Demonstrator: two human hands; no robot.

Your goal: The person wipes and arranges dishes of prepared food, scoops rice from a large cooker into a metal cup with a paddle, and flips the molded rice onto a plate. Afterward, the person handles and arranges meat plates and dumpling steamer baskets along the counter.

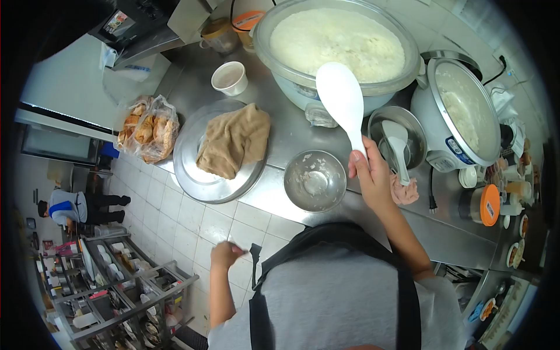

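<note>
At the far left, a bag of bread [149,129] lies on the counter [281,140]. To its right, a round metal lid [185,149] carries a brown cloth [233,140]. The left forearm extends forward beside the body, clear of the counter edge; the left hand [227,255] is raised over the floor, near a black strap [255,256]. Its fingers appear partly curled; blur prevents telling whether it has hold of anything. Next, a metal bowl [334,197] with white residue sits at the counter's near edge. The paddle [341,96] is above the counter, blade directed away from the body and overlapping the rim of the rice pot [286,87] in view; contact cannot be told. The right forearm angles forward and inward, elbow bent. The right hand [370,175] is closed around the paddle's handle, thumb along it. Farther right, a second bowl [376,121] contains a second paddle [396,135], its handle projecting over the rim.
</note>
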